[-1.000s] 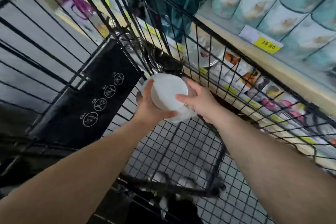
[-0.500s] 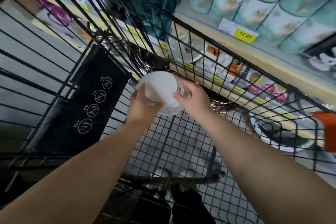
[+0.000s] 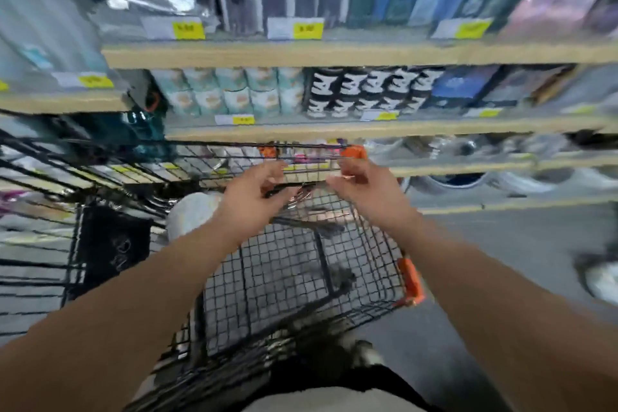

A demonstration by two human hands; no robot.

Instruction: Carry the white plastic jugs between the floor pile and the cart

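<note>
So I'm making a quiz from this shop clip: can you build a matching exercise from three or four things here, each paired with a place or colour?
Things:
1. white bowl
2. cart corner guard
3. price tag
4. left hand

Descriptions:
a. yellow, on a shelf edge
b. orange
c. in the cart, behind the left forearm
d. above the cart, holding nothing

Pairs: 1-c, 2-b, 3-a, 4-d

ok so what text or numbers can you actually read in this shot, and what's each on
None can be read for certain; the frame is motion-blurred.
Yellow price tags on the top shelf edge: dark digits, too blurred to read.
Yellow tags on the middle shelf: unreadable.
Black panel in the cart: faint round marks, illegible.
Black and white cans: bold pattern, no legible word.
Teal cans: a picture, no readable text.
</note>
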